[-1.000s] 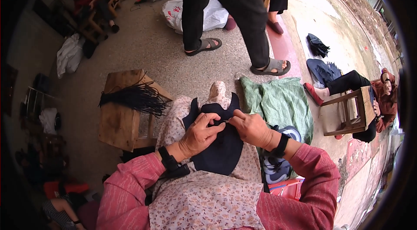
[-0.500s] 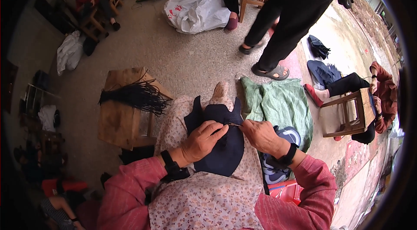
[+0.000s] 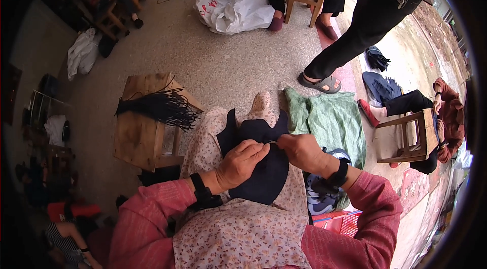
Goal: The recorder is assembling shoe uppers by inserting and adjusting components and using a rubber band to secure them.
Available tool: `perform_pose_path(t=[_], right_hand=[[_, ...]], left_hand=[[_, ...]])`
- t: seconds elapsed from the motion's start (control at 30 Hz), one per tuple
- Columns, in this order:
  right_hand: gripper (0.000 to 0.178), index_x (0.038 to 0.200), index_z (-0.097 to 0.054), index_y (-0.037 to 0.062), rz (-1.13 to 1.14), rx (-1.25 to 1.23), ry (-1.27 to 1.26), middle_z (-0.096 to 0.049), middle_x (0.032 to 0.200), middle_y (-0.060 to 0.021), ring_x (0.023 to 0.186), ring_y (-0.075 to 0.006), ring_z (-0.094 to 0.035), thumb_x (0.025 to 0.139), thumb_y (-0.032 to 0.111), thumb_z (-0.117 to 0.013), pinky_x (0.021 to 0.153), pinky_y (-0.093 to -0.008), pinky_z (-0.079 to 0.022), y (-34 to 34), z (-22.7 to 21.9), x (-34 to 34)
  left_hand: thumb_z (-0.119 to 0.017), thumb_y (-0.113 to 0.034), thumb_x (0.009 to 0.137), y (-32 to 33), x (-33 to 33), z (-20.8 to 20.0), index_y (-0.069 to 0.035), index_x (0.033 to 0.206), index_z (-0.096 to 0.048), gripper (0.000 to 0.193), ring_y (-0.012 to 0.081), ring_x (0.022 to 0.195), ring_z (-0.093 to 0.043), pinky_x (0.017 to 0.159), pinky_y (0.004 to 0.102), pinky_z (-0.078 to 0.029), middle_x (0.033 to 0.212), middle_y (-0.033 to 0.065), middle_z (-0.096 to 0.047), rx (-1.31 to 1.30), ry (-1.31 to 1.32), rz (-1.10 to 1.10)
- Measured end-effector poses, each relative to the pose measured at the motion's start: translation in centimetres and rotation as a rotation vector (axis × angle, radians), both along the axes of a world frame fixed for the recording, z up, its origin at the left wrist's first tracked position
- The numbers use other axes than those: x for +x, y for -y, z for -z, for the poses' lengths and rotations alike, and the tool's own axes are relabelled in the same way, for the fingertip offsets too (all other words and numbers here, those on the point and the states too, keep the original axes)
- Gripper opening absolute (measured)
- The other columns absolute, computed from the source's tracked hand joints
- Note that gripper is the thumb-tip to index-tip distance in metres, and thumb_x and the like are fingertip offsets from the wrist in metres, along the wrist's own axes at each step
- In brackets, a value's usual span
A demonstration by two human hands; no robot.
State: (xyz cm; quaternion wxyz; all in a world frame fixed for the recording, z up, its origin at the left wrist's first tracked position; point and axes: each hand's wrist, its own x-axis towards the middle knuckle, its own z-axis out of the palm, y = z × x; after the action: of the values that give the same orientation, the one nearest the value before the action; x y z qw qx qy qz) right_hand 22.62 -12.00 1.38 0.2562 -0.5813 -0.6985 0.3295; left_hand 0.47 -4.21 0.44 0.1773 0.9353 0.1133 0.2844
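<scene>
Across my lap lies a dark navy flat piece [image 3: 261,185], like cut fabric or leather, with two pointed strips at its far end. My left hand [image 3: 242,164] presses on its middle, thumb and forefinger pinched together at a spot on the surface. Close beside it, my right hand [image 3: 303,152] is closed around a small thin metal tool [image 3: 273,142]. The tool's tip meets the piece near my left fingertips; its exact kind is too small to make out. A floral apron [image 3: 238,238] covers my lap beneath the piece.
On my left, a wooden stool [image 3: 134,144] bears a bundle of dark cords [image 3: 160,109]. Green cloth [image 3: 329,116] and a red basket [image 3: 349,224] are on my right. A standing person's leg [image 3: 337,48] is ahead; other people sit around. A white sack [image 3: 233,10] lies farther off.
The standing person has shifted right, uncovering more of a seated person behind. My right hand has turned slightly and less of the metal tool shows. My left hand stays nearly in place.
</scene>
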Motion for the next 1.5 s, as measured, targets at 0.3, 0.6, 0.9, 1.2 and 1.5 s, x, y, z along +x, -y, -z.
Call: perform_pose_path(t=[0.3, 0.6, 0.9, 1.2, 1.5], right_hand=[[0.016, 0.097, -0.056, 0.0058, -0.004, 0.293, 0.337, -0.06, 0.081, -0.0101, 0.072, -0.0299, -0.065, 0.083, 0.011, -0.062, 0.058, -0.0392, -0.052, 0.2, 0.6, -0.6], [0.01, 0.098, -0.057, 0.0056, 0.166, 0.159, -0.015, -0.065, 0.085, -0.0164, 0.078, -0.0376, -0.065, 0.091, 0.012, -0.061, 0.064, -0.0429, -0.052, 1.5, -0.3, -1.1], [0.013, 0.099, -0.055, 0.0058, 0.173, 0.151, -0.03, -0.065, 0.082, -0.0161, 0.076, -0.0378, -0.065, 0.093, 0.016, -0.061, 0.064, -0.0438, -0.051, 1.3, 0.7, -1.2], [0.012, 0.099, -0.056, 0.0063, 0.199, 0.18, -0.057, -0.065, 0.081, -0.0163, 0.074, -0.0381, -0.065, 0.093, 0.016, -0.061, 0.063, -0.0446, -0.05, 1.1, 0.9, -1.6], [0.012, 0.097, -0.057, 0.0058, 0.214, 0.142, -0.083, -0.064, 0.08, -0.0171, 0.074, -0.0381, -0.064, 0.092, 0.015, -0.062, 0.062, -0.044, -0.05, 0.9, 0.6, -1.7]], left_hand=[[-0.067, 0.002, 0.076, 0.0, 0.7, -0.6, 0.005, 0.111, -0.067, 0.035, 0.0247, 0.096, -0.061, 0.085, 0.0305, -0.053, 0.101, 0.0097, -0.064, 0.048, 0.022, 0.012], [-0.07, -0.002, 0.08, 0.0, 2.4, -2.0, -0.004, 0.094, -0.062, 0.015, 0.0247, 0.081, -0.059, 0.067, 0.0347, -0.05, 0.081, 0.0078, -0.053, -0.092, -0.05, -0.092], [-0.065, 0.0, 0.089, -1.1, 1.8, -1.8, -0.002, 0.101, -0.06, 0.013, 0.0224, 0.082, -0.064, 0.072, 0.0312, -0.051, 0.095, 0.0095, -0.061, -0.496, 0.066, -0.118], [-0.073, -0.009, 0.08, -1.0, 2.2, -2.4, -0.008, 0.102, -0.065, 0.024, 0.025, 0.084, -0.062, 0.073, 0.0349, -0.051, 0.091, 0.0051, -0.058, -0.175, -0.054, -0.051], [-0.072, -0.005, 0.079, -1.4, 2.6, -3.2, -0.005, 0.088, -0.064, 0.012, 0.0261, 0.084, -0.061, 0.072, 0.036, -0.051, 0.089, 0.006, -0.058, -0.134, 0.017, -0.082]])
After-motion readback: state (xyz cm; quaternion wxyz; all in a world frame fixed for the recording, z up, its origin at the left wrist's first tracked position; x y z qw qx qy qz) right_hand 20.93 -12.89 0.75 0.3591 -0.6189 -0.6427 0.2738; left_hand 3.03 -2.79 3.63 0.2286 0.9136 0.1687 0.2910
